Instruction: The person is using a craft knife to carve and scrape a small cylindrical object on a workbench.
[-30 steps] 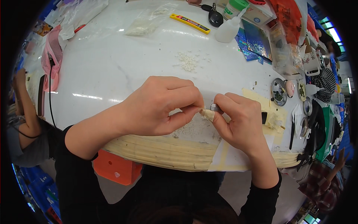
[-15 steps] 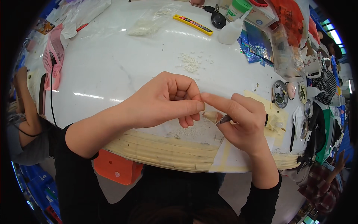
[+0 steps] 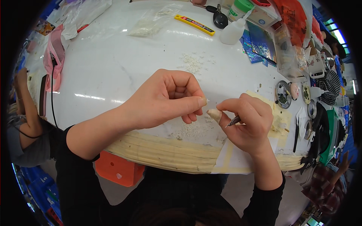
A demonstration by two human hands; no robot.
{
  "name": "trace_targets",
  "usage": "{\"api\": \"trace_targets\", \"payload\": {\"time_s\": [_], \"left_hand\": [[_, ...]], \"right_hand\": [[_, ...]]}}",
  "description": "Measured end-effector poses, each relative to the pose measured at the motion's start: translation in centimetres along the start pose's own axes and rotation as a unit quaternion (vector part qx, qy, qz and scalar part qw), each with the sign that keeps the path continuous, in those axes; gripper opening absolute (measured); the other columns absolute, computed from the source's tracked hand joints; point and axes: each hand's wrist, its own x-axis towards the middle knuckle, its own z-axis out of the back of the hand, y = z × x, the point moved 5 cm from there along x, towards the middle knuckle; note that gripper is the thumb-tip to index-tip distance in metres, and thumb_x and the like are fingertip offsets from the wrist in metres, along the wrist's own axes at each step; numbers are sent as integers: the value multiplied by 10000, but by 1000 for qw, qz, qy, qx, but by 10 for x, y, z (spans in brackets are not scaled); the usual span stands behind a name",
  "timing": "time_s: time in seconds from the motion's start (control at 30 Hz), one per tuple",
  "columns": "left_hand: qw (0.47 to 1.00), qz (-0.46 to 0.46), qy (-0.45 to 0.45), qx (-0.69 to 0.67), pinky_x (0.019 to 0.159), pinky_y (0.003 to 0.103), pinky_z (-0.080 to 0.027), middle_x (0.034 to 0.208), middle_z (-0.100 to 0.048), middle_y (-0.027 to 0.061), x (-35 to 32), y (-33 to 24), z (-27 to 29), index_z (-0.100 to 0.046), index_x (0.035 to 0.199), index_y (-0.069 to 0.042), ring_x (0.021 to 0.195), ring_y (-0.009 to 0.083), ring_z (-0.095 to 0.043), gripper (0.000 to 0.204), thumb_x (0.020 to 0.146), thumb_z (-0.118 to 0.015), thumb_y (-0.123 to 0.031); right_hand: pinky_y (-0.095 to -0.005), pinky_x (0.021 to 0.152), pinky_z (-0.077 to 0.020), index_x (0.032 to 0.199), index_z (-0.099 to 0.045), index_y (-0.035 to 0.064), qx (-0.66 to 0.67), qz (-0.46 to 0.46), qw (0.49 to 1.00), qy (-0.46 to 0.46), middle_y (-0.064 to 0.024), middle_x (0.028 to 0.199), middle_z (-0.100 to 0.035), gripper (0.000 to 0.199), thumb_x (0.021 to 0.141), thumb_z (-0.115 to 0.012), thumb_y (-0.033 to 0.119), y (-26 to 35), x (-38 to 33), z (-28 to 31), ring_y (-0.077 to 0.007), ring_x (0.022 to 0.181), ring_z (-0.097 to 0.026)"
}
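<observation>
1. So my right hand [image 3: 247,126] has the small pale lump [image 3: 215,114] stuck on the tip of my index finger, and the same hand is pinching a thin dark metal tool [image 3: 233,121] between thumb and the other fingers. That grip is tight and narrow.
2. My left hand [image 3: 169,100] is curled up, thumb and forefinger pressed together at the tips. Can't tell if there's a tiny bit of something between them, too small to see.
3. Key thing: the lump sits just right of my left thumb tip, nearly touching, with its long axis pointing up-left toward that pinch. Left hand is the nearer free one.
4. All this hovers over the near edge of the white round table [image 3: 113,71], right above the scatter of white crumbs [image 3: 190,130] by the taped rim.
</observation>
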Motion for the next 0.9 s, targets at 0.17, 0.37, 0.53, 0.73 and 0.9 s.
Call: {"api": "trace_targets", "payload": {"time_s": [0.17, 0.37, 0.53, 0.73, 0.9], "left_hand": [[1000, 1, 2, 2, 617, 222, -546, 778, -674, 70, 1, 0, -1, -604, 868, -9, 668, 91, -651, 124, 926, -640, -113], [1000, 3, 2, 1, 617, 221, -547, 778, -674, 71, 0, -1, -2, -603, 868, -9, 671, 88, -652, 121, 924, -640, -110], [999, -31, -13, 42, 620, 218, -537, 796, -673, 63, -3, -3, -3, -609, 882, 6, 685, 87, -647, 96, 917, -634, -80], [913, -251, -35, 319, 575, 227, -494, 765, -652, 55, -9, -18, -11, -635, 867, -1, 647, 112, -622, 66, 818, -675, 19], [793, -369, -55, 482, 537, 255, -472, 734, -623, 71, -15, -20, -21, -625, 816, -7, 618, 181, -621, 136, 719, -687, 66]], "right_hand": [[-276, 447, -385, 785, -617, 101, 27, -29, 999, -3, -2, 629, -561, 235, 617, -757, 17, -3, -1, -2, -153, 496, -540], [-254, 457, -401, 890, -664, 65, 81, -71, 994, 19, -28, 741, -643, 265, 645, -714, -22, -4, 0, -2, -130, 522, -564], [-202, 456, -334, 943, -683, 40, 216, -175, 959, 53, 8, 687, -599, 213, 736, -676, -9, -9, -4, -6, -44, 503, -463], [-196, 469, -239, 897, -658, 27, 288, -275, 913, 87, 49, 580, -464, 95, 808, -669, 61, -14, -6, -11, -8, 499, -325], [-213, 462, -292, 865, -637, 38, 233, -245, 936, 101, 15, 600, -494, 127, 750, -686, 61, -11, -5, -11, -48, 481, -359]]}}
